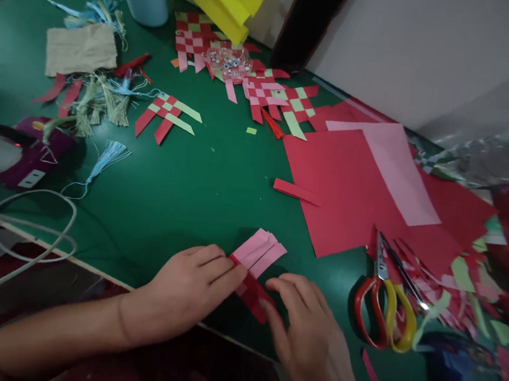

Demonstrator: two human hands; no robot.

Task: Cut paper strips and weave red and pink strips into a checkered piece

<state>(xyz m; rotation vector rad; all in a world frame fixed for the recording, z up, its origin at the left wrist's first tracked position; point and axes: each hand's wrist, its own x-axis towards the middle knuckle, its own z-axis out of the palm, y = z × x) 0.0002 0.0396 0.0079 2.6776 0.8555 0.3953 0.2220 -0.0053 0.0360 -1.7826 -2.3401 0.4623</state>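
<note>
A small weave of pink and red paper strips (257, 263) lies near the front edge of the green table (192, 178). My left hand (189, 290) rests on its left side, fingers laid flat and pressed on the strips. My right hand (306, 341) touches the red end of the weave with its fingertips, fingers curved. Pink strip ends fan out beyond my fingers.
Red and pink paper sheets (364, 184) lie to the right, with a loose red strip (295, 191) beside them. Scissors with red and yellow handles (383, 301) sit among paper scraps. Finished woven pieces (265, 88), tassels (104, 102) and a glue gun (17, 153) lie further back and left.
</note>
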